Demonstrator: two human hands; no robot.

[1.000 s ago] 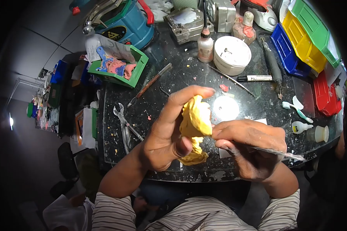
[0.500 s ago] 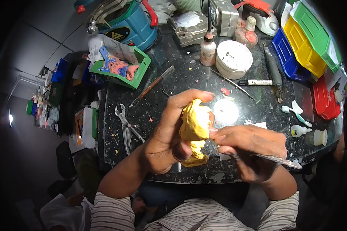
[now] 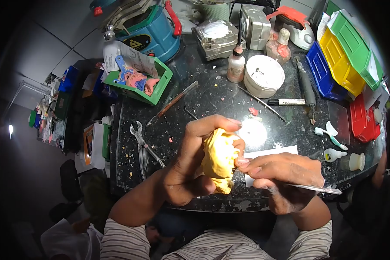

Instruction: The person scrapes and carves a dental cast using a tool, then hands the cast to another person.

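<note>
Yellow moulded piece [image 3: 217, 158] sits in my left hand [image 3: 183, 171], held up above the near part of the black table [image 3: 177, 115]. My left fingers curl round it from the top with the thumb at its lower left, so this hand is closed about the piece. My right hand [image 3: 290, 173] is drawn into a pinch on a slim metal tool [image 3: 318, 188], whose tail sticks out to the right; those fingertips are right at the piece's right-hand edge, and I can't tell whether the tool's tip touches it. Beneath, partly hidden by my right hand, lies a white sheet [image 3: 286, 150]. Farther off stand a white tub [image 3: 263, 92] and, beside it, a marker [image 3: 290, 102] lying flat
</note>
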